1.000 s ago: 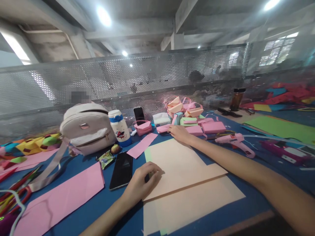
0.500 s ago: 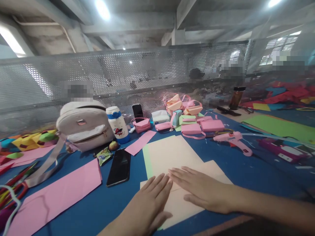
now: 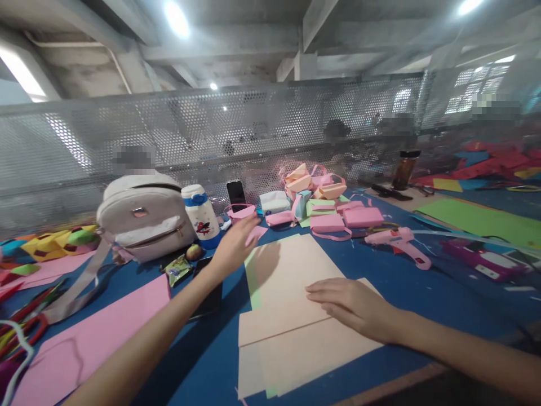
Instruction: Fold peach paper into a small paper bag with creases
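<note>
My right hand (image 3: 355,304) lies flat on a folded cream sheet of paper (image 3: 296,355), fingers stretched out and holding nothing. The crease runs across this sheet, which overlaps another cream sheet (image 3: 300,259) with a pale green edge under it. My left hand (image 3: 236,243) reaches forward, fingers extended over a pink paper strip (image 3: 258,232). Just beyond its fingertips stands a small pink paper bag (image 3: 242,212). Whether the fingertips touch the strip or the bag I cannot tell. My left forearm partly covers a black phone (image 3: 211,301).
A grey backpack (image 3: 146,220) and a white-and-blue bottle (image 3: 200,217) stand at the back left. Small paper bags (image 3: 327,223) are heaped at the back. A pink glue gun (image 3: 399,239) lies right. Pink paper (image 3: 105,332) and scissors (image 3: 31,338) lie left.
My left hand has left the cream paper and moved forward to the pink strip and bag. My right hand has shifted slightly right on the sheet. The crease is now uncovered.
</note>
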Available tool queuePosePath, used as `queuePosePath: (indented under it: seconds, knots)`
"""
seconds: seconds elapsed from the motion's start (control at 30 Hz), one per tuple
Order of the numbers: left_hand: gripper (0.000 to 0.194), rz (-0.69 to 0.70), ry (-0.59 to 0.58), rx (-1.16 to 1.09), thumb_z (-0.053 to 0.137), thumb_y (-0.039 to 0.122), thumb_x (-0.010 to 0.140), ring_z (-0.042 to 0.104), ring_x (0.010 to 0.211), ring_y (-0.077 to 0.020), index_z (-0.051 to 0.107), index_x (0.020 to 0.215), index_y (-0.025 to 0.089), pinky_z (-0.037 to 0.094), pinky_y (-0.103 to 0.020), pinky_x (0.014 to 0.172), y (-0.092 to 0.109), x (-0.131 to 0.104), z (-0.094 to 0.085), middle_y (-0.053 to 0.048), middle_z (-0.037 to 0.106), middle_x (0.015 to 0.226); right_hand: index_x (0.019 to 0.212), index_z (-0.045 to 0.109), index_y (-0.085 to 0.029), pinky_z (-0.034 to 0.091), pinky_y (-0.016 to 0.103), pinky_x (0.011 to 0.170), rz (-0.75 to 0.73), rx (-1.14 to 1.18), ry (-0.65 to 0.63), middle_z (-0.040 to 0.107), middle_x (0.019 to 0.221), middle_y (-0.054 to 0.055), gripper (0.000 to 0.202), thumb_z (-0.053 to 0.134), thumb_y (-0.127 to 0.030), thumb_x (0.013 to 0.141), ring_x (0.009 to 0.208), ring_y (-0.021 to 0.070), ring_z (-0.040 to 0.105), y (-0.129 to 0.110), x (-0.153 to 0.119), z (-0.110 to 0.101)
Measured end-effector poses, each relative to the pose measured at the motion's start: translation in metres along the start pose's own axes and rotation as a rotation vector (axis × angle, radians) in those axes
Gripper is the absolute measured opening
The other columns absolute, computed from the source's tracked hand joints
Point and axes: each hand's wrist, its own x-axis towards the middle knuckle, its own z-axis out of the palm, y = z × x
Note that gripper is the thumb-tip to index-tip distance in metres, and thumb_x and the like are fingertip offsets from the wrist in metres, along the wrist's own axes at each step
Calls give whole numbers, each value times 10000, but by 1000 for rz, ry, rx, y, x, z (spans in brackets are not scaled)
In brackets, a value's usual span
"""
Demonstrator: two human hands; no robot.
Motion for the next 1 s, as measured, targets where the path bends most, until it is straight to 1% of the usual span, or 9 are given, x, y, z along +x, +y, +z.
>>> queuePosePath:
  seconds: [0.07, 0.13, 0.17, 0.23, 0.3, 0.43, 0.57, 0.87, 1.0]
  knots:
    - [369, -101, 84, 82, 516, 231, 981, 364, 1421, -289, 534, 1340, 148, 336, -483, 1150, -29, 42, 9, -158, 400, 1533, 1251, 672, -148, 461, 433, 1065, -25, 25, 39, 659, 1301, 117, 412, 363, -310, 1032, 1232, 251, 596, 5, 2, 2]
    - [384, -210, 138, 154, 606, 289, 952, 472, 1320, -314, 546, 1312, 168, 401, -563, 1069, -54, 77, 18, -126, 479, 1452, 1236, 678, -151, 455, 418, 1071, -51, 47, 47, 661, 1299, 112, 399, 371, -303, 1032, 1230, 237, 597, 8, 1, 4]
    - [393, -262, 153, 184, 621, 320, 946, 530, 1248, -303, 551, 1304, 176, 445, -554, 1023, -65, 90, 23, -117, 519, 1399, 1239, 676, -151, 452, 413, 1073, -58, 56, 48, 657, 1306, 111, 394, 375, -300, 1032, 1236, 233, 593, 9, 0, 4]
    - [383, -345, 159, 234, 620, 341, 947, 584, 1160, -278, 559, 1285, 173, 499, -512, 961, -82, 109, 33, -112, 556, 1337, 1245, 672, -151, 452, 412, 1072, -60, 70, 46, 651, 1314, 113, 390, 379, -296, 1032, 1246, 231, 585, 10, 0, 4]
    - [376, -389, 148, 271, 619, 346, 947, 600, 1128, -268, 563, 1276, 172, 516, -494, 935, -95, 119, 43, -109, 569, 1312, 1237, 676, -150, 455, 412, 1068, -56, 85, 49, 658, 1303, 115, 388, 378, -292, 1032, 1241, 231, 589, 10, -1, 3]
    - [371, -400, 120, 319, 614, 353, 950, 609, 1109, -261, 565, 1270, 171, 525, -483, 921, -111, 128, 60, -106, 577, 1297, 1214, 686, -157, 461, 405, 1056, -62, 110, 63, 670, 1284, 113, 376, 385, -284, 1028, 1222, 226, 602, 9, 1, 1]
    - [375, -383, 101, 355, 613, 357, 950, 606, 1114, -263, 564, 1272, 171, 522, -486, 925, -118, 130, 68, -108, 575, 1302, 1218, 684, -150, 449, 403, 1068, -53, 113, 51, 664, 1294, 114, 373, 389, -277, 1027, 1232, 222, 595, 8, 1, 1]
    - [420, -350, 107, 383, 613, 369, 947, 552, 1207, -295, 539, 1315, 183, 465, -538, 996, -119, 128, 78, -116, 522, 1383, 1224, 680, -156, 438, 396, 1080, -52, 101, 42, 649, 1319, 107, 362, 402, -264, 1019, 1256, 218, 577, 8, 0, 0]
    - [429, -347, 104, 384, 614, 372, 946, 539, 1225, -301, 535, 1324, 185, 449, -549, 1010, -117, 130, 78, -117, 512, 1396, 1232, 674, -162, 436, 388, 1081, -54, 100, 46, 650, 1318, 102, 360, 403, -267, 1021, 1255, 211, 577, 9, 0, 1]
